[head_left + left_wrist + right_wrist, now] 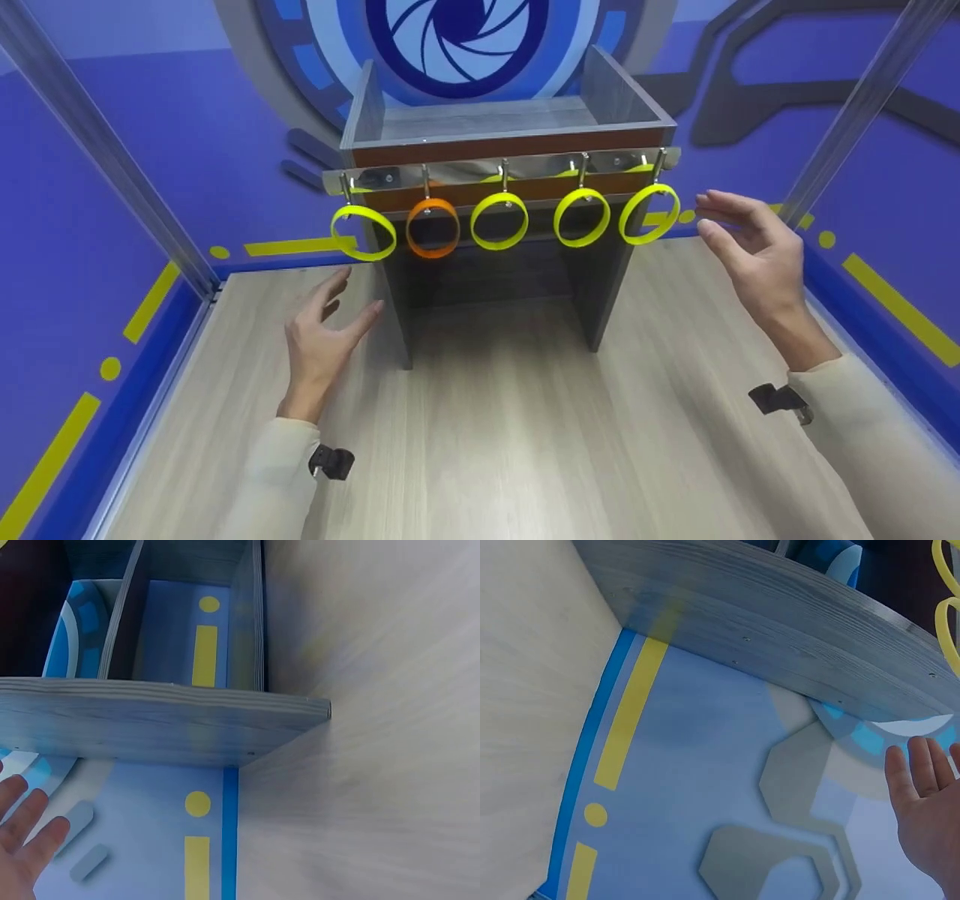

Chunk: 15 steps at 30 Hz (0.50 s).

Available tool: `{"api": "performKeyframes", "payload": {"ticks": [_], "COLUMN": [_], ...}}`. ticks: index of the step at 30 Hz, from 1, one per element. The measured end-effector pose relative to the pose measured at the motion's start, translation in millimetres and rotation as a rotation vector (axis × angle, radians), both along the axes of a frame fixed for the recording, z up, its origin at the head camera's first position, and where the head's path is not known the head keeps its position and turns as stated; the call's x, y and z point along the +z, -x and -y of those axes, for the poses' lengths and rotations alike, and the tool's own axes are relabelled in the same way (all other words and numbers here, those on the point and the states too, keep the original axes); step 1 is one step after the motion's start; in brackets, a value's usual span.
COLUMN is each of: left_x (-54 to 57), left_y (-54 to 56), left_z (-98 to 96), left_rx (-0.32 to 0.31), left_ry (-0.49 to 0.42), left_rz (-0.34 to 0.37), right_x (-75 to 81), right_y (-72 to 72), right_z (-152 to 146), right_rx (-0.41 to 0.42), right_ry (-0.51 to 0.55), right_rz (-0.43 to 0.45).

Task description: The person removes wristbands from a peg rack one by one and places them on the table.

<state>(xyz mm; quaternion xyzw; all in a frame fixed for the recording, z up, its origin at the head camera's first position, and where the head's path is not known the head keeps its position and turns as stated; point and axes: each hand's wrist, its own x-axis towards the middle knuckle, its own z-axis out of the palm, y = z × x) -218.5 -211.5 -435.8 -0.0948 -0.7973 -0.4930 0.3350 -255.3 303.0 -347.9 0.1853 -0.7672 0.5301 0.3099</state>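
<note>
Plainly, five rings hang from metal hooks (505, 172) along a silvery rail (465, 172) on the front of a grey wooden stand (613, 277). With the rail's middle as the clock's centre in the head view, a yellow ring (364, 256) hangs at 8 o'clock, the orange ring (433, 255) between 7 and 8, a middle yellow ring (499, 246) at 6, another yellow ring (577, 244) near 4, and the end yellow ring (637, 242) between 3 and 4.

The left hand (319, 341) is near the 8 o'clock ring, apart from it and toward that ring's 7 o'clock; its thumb stands well away from slightly bent fingers, with nothing in them. The right hand (765, 262) is just beside the end ring, toward its 4 o'clock, thumb apart and fingers extended (the right wrist view shows them side by side), likewise unladen.

Each forearm wears a pale sleeve (277, 472) and a black band (331, 462). The stand rests on a wood-grain table (487, 427); a blue-and-purple wall (157, 142) rises at 12.
</note>
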Motion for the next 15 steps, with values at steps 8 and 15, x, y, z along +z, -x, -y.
{"api": "performKeyframes", "payload": {"ticks": [8,15], "left_x": [-0.9,-1.4], "left_y": [4.5,7.7], "left_z": [-10.7,-18.6], "left_rx": [-0.033,-0.026], "left_ry": [-0.044,-0.051], "left_rz": [0.007,0.027], "right_x": [1.1,0.7], "right_y": [2.6,2.7], "right_z": [4,8], "right_rx": [0.058,0.12], "right_ry": [0.149,0.22], "right_rz": [0.023,0.03]}}
